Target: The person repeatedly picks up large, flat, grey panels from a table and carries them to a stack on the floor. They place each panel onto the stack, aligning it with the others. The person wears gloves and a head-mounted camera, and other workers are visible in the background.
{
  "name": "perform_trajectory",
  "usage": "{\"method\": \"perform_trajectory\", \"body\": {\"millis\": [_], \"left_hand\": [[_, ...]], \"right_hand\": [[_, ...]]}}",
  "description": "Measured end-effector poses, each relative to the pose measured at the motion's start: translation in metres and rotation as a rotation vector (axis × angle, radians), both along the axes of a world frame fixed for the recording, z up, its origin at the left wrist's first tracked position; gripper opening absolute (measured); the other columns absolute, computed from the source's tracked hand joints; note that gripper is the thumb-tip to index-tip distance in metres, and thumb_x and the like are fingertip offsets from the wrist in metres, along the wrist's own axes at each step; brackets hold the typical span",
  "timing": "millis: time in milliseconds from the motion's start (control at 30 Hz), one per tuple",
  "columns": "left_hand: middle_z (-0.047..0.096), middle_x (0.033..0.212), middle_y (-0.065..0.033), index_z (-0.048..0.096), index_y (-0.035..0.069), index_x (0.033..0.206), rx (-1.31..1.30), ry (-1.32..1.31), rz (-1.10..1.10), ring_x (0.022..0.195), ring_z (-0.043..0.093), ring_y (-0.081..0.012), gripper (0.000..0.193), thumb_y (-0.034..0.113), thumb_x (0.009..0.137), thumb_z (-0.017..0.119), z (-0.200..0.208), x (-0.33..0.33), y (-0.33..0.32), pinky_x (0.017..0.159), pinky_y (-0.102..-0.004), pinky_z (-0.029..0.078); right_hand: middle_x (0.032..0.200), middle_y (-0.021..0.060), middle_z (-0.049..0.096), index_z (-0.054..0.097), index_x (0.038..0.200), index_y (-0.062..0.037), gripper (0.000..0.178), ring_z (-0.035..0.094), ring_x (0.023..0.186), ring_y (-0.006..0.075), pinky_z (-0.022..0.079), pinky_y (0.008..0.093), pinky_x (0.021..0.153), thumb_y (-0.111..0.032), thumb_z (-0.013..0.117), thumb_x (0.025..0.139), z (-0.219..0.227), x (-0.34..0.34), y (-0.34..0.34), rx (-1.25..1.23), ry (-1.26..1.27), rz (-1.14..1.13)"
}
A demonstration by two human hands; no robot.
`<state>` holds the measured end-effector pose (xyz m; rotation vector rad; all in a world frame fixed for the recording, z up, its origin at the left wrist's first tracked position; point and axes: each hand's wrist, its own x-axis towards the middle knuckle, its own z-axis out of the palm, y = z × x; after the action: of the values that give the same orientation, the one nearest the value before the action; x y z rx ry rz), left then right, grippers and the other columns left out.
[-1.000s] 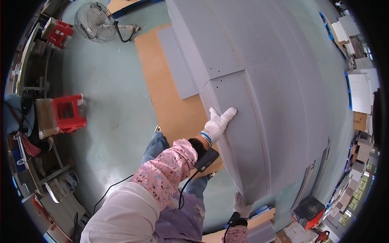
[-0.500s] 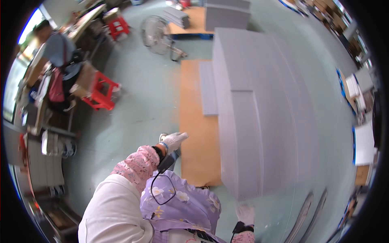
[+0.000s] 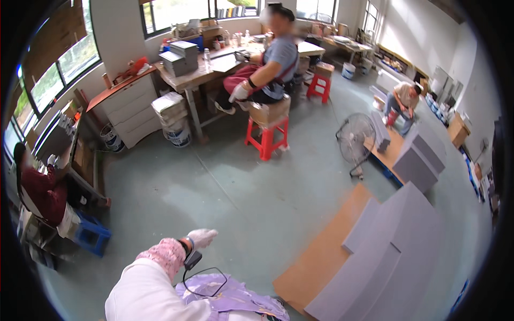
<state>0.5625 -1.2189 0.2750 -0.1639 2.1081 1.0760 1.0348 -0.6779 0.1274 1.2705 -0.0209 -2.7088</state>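
My left hand (image 3: 202,237), in a white glove with a pink flowered sleeve and a small black device hanging at the wrist, hovers over the green floor and holds nothing. Its fingers are loosely extended to the right. It touches nothing; the nearest things are the brown board (image 3: 324,259) on the floor and the stacks of large grey sheets (image 3: 391,257) lying on it, well to its right. My right hand is out of the picture.
A floor fan (image 3: 355,140) stands beyond the grey stacks, with more grey piles (image 3: 420,155) behind. One person sits on a red stool (image 3: 266,138) at a cluttered workbench (image 3: 184,80). Another sits at left by a blue stool (image 3: 92,235). A third crouches far right (image 3: 404,99).
The view swung up from the grey stack to the whole room. My left hand came off the grey sheet and now hangs over bare floor. My right hand dropped out of sight.
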Motion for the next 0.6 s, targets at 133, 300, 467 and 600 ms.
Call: {"method": "perform_trajectory", "body": {"millis": [133, 300, 467, 600], "left_hand": [[0.037, 0.061, 0.0035, 0.046, 0.017, 0.082, 0.971, -0.616, 0.696, 0.049, 0.037, -0.0142, 0.019, 0.028, 0.096, 0.04, -0.019, 0.066, -0.175, 0.046, -0.0293, 0.031], [0.029, 0.058, 0.0042, 0.038, 0.018, 0.075, 0.571, -0.218, 1.333, 0.045, 0.028, -0.0098, 0.027, 0.032, 0.096, 0.047, 0.023, 0.153, -0.311, 0.041, -0.0271, 0.023], [0.027, 0.06, 0.005, 0.04, 0.018, 0.071, 1.095, 0.006, 1.411, 0.049, 0.028, -0.0102, 0.03, 0.03, 0.098, 0.044, 0.026, 0.174, -0.369, 0.043, -0.0272, 0.025], [0.029, 0.062, 0.0044, 0.041, 0.018, 0.071, 0.811, -0.003, 1.747, 0.051, 0.031, -0.0117, 0.027, 0.028, 0.096, 0.046, 0.058, 0.142, -0.355, 0.047, -0.0272, 0.028]], "right_hand": [[0.051, 0.0003, 0.034, 0.04, 0.066, -0.0148, 0.045, 0.034, 0.042, 0.0206, 0.026, 0.037, 0.037, -0.049, 0.038, 0.096, 0.004, -0.157, -0.03, 0.804, -0.405, 0.383], [0.055, 0.0019, 0.037, 0.038, 0.061, -0.0128, 0.045, 0.038, 0.046, 0.0198, 0.031, 0.0343, 0.044, -0.043, 0.043, 0.094, 0.072, -0.369, -0.139, 0.657, 0.061, 0.633], [0.1, 0.0174, 0.059, 0.054, 0.105, 0.0003, 0.052, 0.058, 0.089, 0.034, 0.049, 0.0473, 0.076, -0.05, 0.043, 0.095, 0.117, -0.493, -0.268, 0.886, 0.137, 1.012], [0.118, 0.0199, 0.058, 0.052, 0.121, 0.0017, 0.059, 0.056, 0.11, 0.035, 0.048, 0.0472, 0.09, -0.05, 0.05, 0.093, 0.12, -0.557, -0.31, 0.993, 0.078, 1.219]]}}
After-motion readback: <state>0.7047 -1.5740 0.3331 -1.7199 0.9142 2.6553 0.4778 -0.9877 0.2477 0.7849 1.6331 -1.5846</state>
